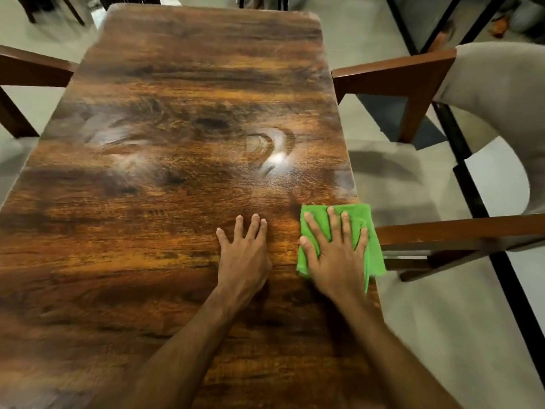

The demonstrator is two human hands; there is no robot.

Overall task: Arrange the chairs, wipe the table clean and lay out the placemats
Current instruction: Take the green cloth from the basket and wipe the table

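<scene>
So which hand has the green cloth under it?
The right hand, fingers spread flat on the green cloth; the left hand rests on the bare table.

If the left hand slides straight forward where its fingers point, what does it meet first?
No object stands in that line. The left hand, flat on the wooden table, would cross bare wood and then probably reach the whitish smear.

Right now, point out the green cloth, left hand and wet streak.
green cloth [376, 255]: head view, right edge
left hand [244, 255]: head view, its back
wet streak [277, 159]: head view, bright middle
</scene>
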